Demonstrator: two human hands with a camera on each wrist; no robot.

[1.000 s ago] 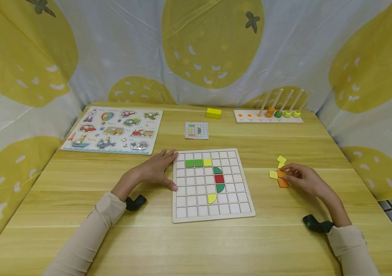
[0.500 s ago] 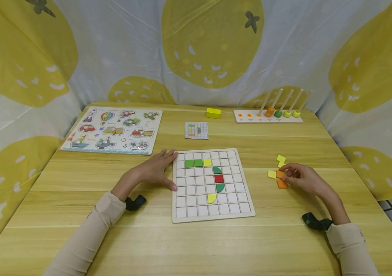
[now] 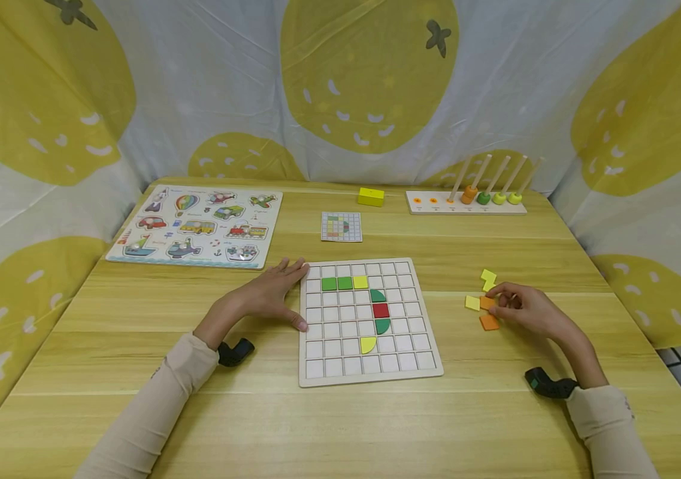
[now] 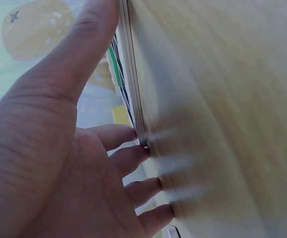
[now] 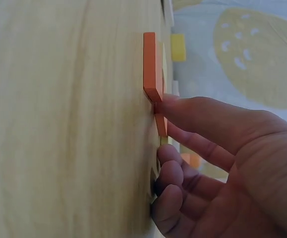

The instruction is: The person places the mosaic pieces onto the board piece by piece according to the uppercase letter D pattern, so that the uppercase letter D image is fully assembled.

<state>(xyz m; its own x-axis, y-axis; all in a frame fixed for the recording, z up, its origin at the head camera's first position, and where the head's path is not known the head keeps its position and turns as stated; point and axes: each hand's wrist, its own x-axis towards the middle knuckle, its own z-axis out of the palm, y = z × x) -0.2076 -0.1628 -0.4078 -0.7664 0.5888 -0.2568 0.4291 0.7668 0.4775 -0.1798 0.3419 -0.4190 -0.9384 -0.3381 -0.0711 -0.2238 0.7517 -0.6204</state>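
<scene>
My left hand (image 3: 265, 293) rests at the left edge of the white gridded board (image 3: 331, 366), fingers spread, thumb against its side. In the left wrist view the fingertips touch the board edge and tabletop. Two light green squares (image 3: 337, 283), a yellow square (image 3: 361, 282), a red square (image 3: 381, 311), two dark green quarter circles (image 3: 383, 326) and a yellow one (image 3: 368, 344) lie on the grid. At the right, my right hand (image 3: 526, 309) pinches an orange square tile (image 3: 486, 303) on the table. Another orange tile (image 5: 151, 64) lies nearer me, beside the thumb. Yellow tiles (image 3: 472, 303) surround them.
A small pattern card (image 3: 341, 227) lies behind the board. Further back stand a yellow block (image 3: 371, 196) and a peg counting stand (image 3: 466, 203) with rings. A vehicle picture puzzle (image 3: 196, 226) lies at the back left. Patterned cloth (image 3: 244, 80) hangs behind the table.
The right hand and the tiles by it have shifted slightly left. The nearer orange tile has moved a little toward me. The left hand and board have stayed put.
</scene>
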